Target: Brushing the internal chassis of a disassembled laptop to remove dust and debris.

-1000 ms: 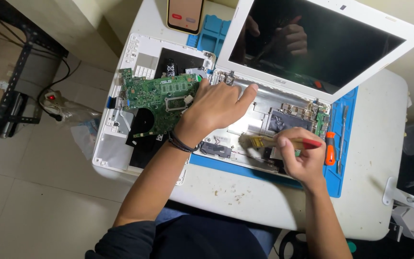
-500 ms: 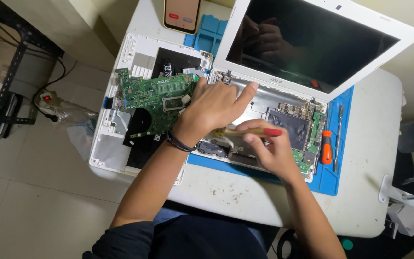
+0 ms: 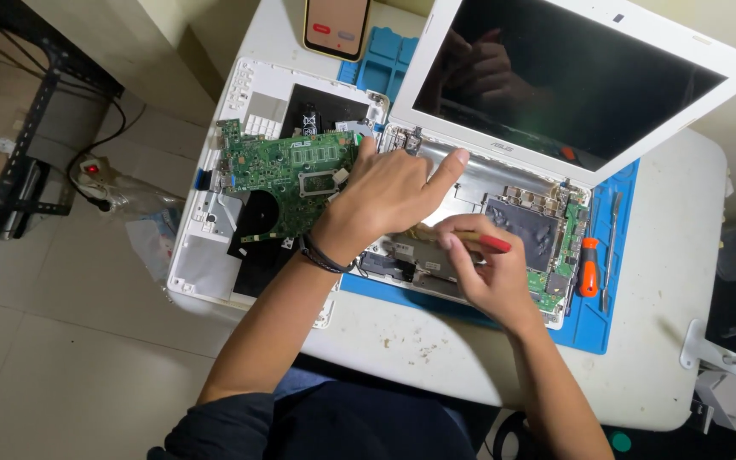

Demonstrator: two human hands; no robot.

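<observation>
the left hand (image 3: 389,192) is pressing flat, fingers spread, on the opened white laptop base (image 3: 470,183) lying on the blue mat (image 3: 606,319) on the surface, while the right hand (image 3: 487,273) is pinching its fingers together around a red-handled screwdriver (image 3: 480,239) over the chassis. the base is looking light, stiff and fragile where circuit boards are showing, so it is best gripped by its plastic edges.

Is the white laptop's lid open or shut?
Open. The laptop lid stands raised with its dark screen facing up, and the left hand rests on the exposed base below it.
</observation>
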